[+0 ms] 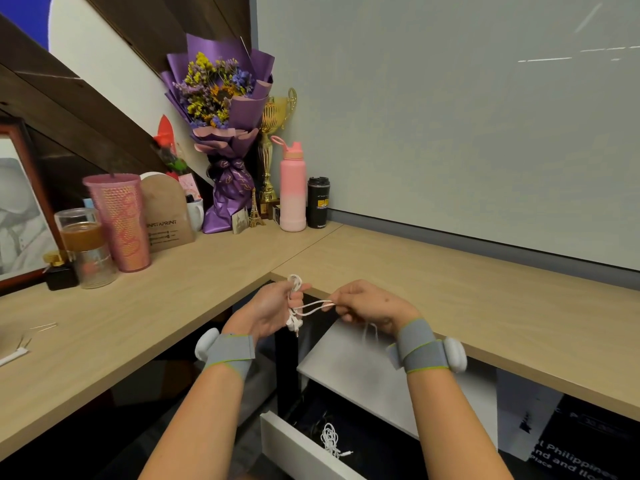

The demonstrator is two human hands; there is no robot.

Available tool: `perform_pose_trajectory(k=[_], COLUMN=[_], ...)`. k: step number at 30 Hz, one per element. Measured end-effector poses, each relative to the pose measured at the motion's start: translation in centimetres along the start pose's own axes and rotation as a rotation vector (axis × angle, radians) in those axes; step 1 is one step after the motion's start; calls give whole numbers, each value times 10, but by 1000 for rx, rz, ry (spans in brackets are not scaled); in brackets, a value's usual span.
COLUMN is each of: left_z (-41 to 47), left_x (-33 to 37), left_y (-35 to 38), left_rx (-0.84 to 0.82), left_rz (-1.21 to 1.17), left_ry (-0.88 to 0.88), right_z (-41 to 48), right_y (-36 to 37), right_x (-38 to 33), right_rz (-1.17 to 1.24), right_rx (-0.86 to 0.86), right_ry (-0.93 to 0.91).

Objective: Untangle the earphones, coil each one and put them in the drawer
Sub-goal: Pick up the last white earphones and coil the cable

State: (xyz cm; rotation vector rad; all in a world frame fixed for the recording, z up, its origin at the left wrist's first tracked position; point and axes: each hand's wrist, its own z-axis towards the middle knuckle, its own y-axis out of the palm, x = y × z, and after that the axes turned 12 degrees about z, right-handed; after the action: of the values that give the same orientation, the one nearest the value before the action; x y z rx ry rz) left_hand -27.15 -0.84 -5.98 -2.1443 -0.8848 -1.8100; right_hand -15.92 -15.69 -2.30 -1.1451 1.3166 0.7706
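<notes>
My left hand (273, 308) grips a white earphone (295, 308) wound in loops around its fingers, with the earbuds and plug hanging below the palm. My right hand (367, 304) pinches the cord's free double strand, stretched taut between the two hands, just in front of the desk's inner corner. Below, the white drawer (298, 448) stands open. Another coiled white earphone (330, 439) lies inside it on the dark bottom.
An L-shaped wooden desk (450, 292) wraps around me. At its back corner stand a purple bouquet (221, 133), a gold trophy (273, 147), a pink bottle (292, 188), a black tumbler (318, 202) and a pink cup (119, 220). A white pedestal top (349, 368) sits under the desk.
</notes>
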Motion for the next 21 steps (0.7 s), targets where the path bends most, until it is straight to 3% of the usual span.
perform_pose_trajectory(k=[4,6,9,12,17,21], left_z=[-13,-19,-25,-28,-28,-28], left_x=[-4,-3,2,6,4,2], left_y=[4,12,20,17,22,19], left_rx=[-141,-242,-345,-410,-282,-300], left_rz=[543,657,418,228,443,383], left_ry=[-22,-101,-199,-149,-60,-62], right_z=[-1,3,10,16,18,17], right_y=[-5,-6,-8,-12,-11,-13], right_x=[-16,-20,-19,-11,0,4], right_rz=[-289,-360,-258,-177,-67,-173], right_rx=[-80,-55,62,169,230,338], right_ry=[-84,-165,-257,-315,-341,-287])
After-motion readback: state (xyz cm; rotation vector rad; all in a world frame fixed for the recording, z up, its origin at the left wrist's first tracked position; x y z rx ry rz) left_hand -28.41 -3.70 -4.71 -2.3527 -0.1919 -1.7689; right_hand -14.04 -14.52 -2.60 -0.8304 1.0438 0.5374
